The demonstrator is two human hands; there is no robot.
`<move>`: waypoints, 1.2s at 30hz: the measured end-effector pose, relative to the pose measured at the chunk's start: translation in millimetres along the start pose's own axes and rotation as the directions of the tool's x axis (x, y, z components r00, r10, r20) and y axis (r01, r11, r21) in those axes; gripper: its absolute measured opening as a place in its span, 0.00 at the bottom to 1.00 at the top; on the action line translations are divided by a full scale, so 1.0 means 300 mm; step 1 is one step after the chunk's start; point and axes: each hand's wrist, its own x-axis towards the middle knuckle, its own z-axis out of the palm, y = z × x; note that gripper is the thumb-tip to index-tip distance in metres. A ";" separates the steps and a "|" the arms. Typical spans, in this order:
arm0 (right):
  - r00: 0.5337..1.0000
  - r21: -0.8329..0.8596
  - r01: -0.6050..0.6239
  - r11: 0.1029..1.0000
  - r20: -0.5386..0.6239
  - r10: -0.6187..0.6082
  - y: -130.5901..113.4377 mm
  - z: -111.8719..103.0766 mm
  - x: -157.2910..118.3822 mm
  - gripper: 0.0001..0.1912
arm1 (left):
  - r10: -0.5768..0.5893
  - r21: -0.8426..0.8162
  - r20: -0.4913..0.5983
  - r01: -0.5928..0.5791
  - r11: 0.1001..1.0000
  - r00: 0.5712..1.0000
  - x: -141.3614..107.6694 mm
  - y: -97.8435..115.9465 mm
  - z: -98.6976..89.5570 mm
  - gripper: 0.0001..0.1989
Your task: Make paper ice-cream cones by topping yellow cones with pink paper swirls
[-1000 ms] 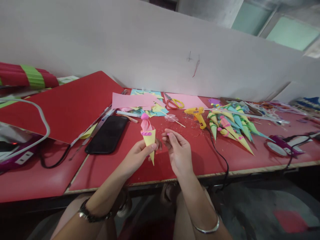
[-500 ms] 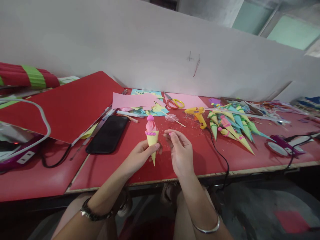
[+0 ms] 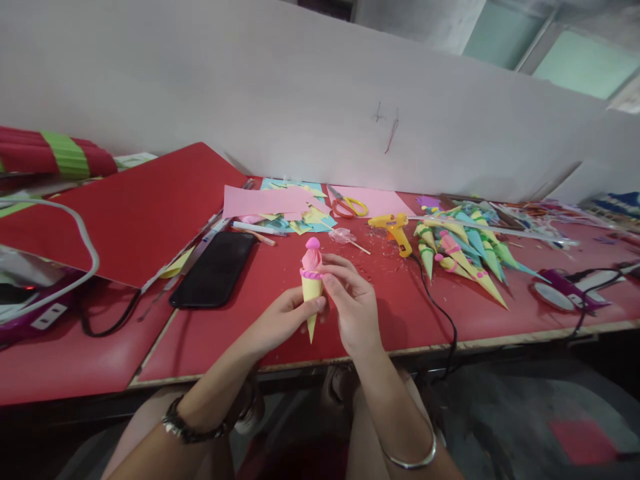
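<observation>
A craft ice cream cone (image 3: pixel 312 291) stands upright above the table, point down: a pale yellow cone with a twisted pink trim round its rim, a pink swirl and a pink ball on top. My left hand (image 3: pixel 287 320) is closed round the cone's lower body, thumb across its front. At the right side of the rim, my right hand (image 3: pixel 353 300) pinches with thumb and fingertips, touching the trim. The small pink piece seen between these fingertips a moment earlier is now hidden by them.
A black phone (image 3: pixel 215 270) lies left of my hands. Behind are pink paper (image 3: pixel 270 201), scissors (image 3: pixel 349 205) and a wrapped lollipop (image 3: pixel 345 236). To the right, a yellow glue gun (image 3: pixel 395 230) with a black cord lies near a pile of finished cones (image 3: pixel 463 243).
My right hand has moved left, bringing its pinched fingertips against the cone's rim. The cone in my left hand has shifted slightly right and down.
</observation>
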 end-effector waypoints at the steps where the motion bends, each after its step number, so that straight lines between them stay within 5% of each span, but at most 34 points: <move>1: 1.000 0.005 -0.007 1.000 -0.002 0.007 0.001 0.000 0.000 0.06 | -0.002 0.002 0.002 0.002 1.000 1.000 0.000 0.000 -0.001 0.15; 25: 0.987 0.142 -0.159 0.977 0.022 0.157 0.014 0.003 0.005 0.05 | -0.033 0.104 0.004 0.033 0.994 0.999 -0.005 0.002 -0.011 0.13; 30: 0.957 0.258 -0.286 0.923 0.119 0.264 0.009 0.009 0.002 0.03 | -0.019 0.121 0.065 0.011 0.993 0.998 -0.007 -0.004 -0.019 0.10; 36: 0.963 0.249 -0.266 0.931 0.111 0.245 0.012 0.005 0.003 0.04 | 0.037 0.102 0.126 -0.051 0.993 0.991 -0.005 -0.013 -0.021 0.11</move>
